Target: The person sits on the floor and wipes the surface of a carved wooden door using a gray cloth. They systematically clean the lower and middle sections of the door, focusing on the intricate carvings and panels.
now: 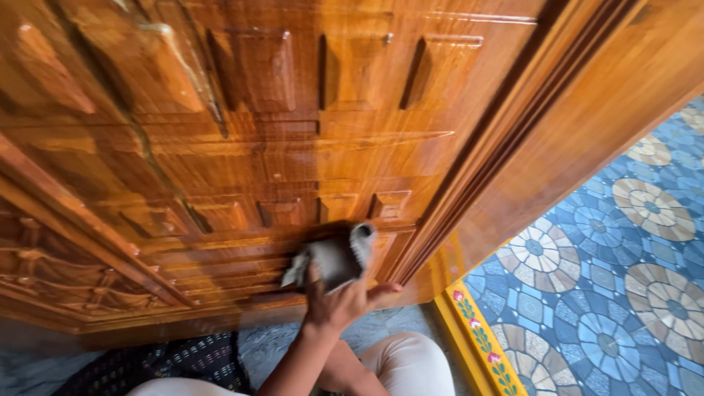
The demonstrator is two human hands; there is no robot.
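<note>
Knees (411, 367) in pale trousers sit nearest, then one hand (339, 299) — which hand, I can't tell — closed around a grey cloth (334, 258), pressing it to the door (293, 147) low down. Soft and light, it looks easiest bunched in the palm — the glossy carved wood looks slick. Patterned floor tiles (623, 257) lie beyond.
</note>
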